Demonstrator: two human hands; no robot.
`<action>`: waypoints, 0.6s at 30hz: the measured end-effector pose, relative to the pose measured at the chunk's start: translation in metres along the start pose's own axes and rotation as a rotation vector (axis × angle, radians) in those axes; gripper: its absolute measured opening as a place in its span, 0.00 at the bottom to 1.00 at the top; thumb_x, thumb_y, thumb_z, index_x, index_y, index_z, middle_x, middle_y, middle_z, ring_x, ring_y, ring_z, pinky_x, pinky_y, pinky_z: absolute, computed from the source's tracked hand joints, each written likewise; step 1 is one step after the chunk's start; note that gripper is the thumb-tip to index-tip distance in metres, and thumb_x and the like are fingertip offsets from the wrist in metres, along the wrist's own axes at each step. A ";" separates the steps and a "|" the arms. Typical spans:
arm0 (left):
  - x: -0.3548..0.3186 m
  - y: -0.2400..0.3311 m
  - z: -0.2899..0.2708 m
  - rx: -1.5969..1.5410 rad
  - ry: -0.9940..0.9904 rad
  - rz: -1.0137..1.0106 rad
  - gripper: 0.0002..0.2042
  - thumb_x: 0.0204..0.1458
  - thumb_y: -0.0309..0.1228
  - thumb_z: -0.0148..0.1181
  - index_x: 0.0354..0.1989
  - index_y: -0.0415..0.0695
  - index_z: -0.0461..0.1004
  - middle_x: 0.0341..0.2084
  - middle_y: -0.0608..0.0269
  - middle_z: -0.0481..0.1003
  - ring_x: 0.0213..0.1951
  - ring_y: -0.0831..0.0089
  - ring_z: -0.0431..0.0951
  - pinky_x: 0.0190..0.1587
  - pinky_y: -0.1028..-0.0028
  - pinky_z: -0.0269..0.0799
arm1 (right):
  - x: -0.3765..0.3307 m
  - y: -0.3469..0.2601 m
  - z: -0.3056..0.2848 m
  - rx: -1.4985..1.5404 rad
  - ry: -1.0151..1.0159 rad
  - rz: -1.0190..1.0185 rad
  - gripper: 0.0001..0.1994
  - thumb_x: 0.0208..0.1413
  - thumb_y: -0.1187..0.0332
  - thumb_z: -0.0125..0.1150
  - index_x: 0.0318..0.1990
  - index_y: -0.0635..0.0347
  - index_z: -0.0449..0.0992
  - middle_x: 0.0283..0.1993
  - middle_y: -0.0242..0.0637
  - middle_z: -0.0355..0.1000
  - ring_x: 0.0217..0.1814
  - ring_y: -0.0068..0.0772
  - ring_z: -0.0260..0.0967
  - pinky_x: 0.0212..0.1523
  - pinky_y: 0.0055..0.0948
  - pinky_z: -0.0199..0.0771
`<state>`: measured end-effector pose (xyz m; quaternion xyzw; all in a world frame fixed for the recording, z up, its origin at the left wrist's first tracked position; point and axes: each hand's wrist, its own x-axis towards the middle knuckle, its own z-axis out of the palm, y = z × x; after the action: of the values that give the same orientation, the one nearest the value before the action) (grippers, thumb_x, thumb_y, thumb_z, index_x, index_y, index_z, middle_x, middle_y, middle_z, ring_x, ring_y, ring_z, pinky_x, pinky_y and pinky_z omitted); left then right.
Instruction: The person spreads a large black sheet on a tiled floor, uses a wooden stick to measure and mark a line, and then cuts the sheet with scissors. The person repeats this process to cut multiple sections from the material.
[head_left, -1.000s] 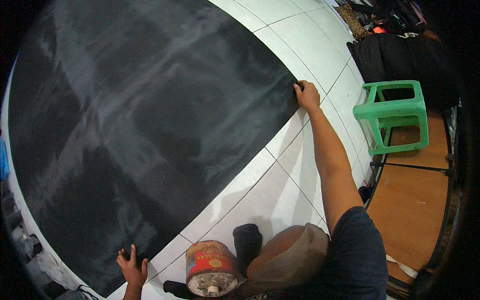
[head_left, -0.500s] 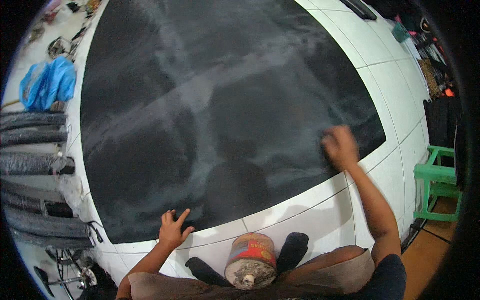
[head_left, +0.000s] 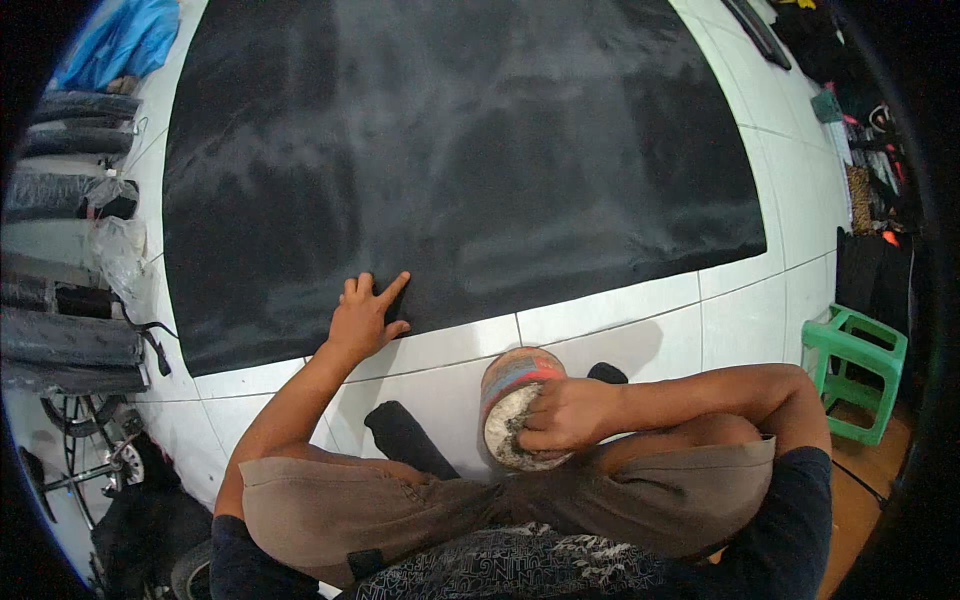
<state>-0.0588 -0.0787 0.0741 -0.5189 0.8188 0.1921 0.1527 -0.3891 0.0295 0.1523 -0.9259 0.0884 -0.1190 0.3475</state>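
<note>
A large black sheet (head_left: pixel 560 190) with a dull, smeared sheen lies flat on the white tiles in front of me. My left hand (head_left: pixel 362 318) rests on its near edge, left of centre, fingers spread. Between my legs stands a round can (head_left: pixel 512 372) with a red and blue band and a pale, crusted top. My right hand (head_left: pixel 572 412) is over that top with its fingers curled in. Whatever the fingers grip there is hidden by the hand.
On the left lie several plastic-wrapped dark rolls (head_left: pixel 75 335), a blue plastic bag (head_left: pixel 120 45) and bicycle parts (head_left: pixel 85 465). A green stool (head_left: pixel 855 370) stands at the right, below assorted goods (head_left: pixel 870 180). My black-socked foot (head_left: pixel 405 435) is beside the can.
My right hand has come back from the sheet's right side to the can's top. My left hand still lies spread on the near edge. The view has shifted toward my lap.
</note>
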 end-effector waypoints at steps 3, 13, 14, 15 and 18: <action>-0.001 -0.002 0.001 -0.011 -0.019 -0.001 0.41 0.45 0.47 0.70 0.70 0.69 0.57 0.50 0.47 0.62 0.52 0.50 0.64 0.49 0.56 0.75 | 0.002 0.006 -0.006 0.079 -0.041 0.080 0.13 0.46 0.60 0.62 0.34 0.57 0.70 0.23 0.40 0.69 0.27 0.46 0.73 0.29 0.44 0.72; -0.004 -0.013 0.018 -0.032 -0.003 0.040 0.41 0.45 0.51 0.70 0.69 0.70 0.58 0.51 0.45 0.62 0.51 0.49 0.65 0.53 0.50 0.67 | 0.017 0.067 -0.077 -0.262 0.553 0.481 0.17 0.46 0.54 0.69 0.27 0.58 0.73 0.18 0.40 0.69 0.19 0.43 0.71 0.21 0.39 0.72; 0.001 -0.008 0.006 -0.007 -0.028 0.043 0.40 0.45 0.53 0.69 0.69 0.70 0.58 0.51 0.46 0.63 0.51 0.50 0.65 0.53 0.51 0.67 | 0.021 0.081 -0.091 -0.288 0.608 0.491 0.17 0.46 0.54 0.69 0.28 0.59 0.74 0.18 0.41 0.69 0.19 0.44 0.71 0.21 0.40 0.72; 0.000 -0.006 0.002 -0.009 -0.040 0.039 0.40 0.46 0.53 0.68 0.69 0.70 0.58 0.50 0.45 0.62 0.50 0.49 0.65 0.53 0.51 0.67 | 0.021 0.096 -0.098 -0.296 0.623 0.499 0.17 0.46 0.54 0.68 0.28 0.59 0.74 0.18 0.42 0.70 0.20 0.45 0.72 0.22 0.40 0.73; 0.002 -0.007 0.003 -0.043 -0.074 0.033 0.38 0.47 0.54 0.67 0.69 0.69 0.59 0.48 0.44 0.62 0.49 0.47 0.64 0.52 0.52 0.68 | 0.030 0.132 -0.118 -0.298 0.624 0.546 0.18 0.47 0.53 0.68 0.29 0.60 0.74 0.20 0.45 0.72 0.22 0.47 0.74 0.24 0.42 0.74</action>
<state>-0.0534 -0.0810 0.0692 -0.5010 0.8169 0.2311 0.1683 -0.4043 -0.1490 0.1555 -0.8283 0.4468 -0.2825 0.1856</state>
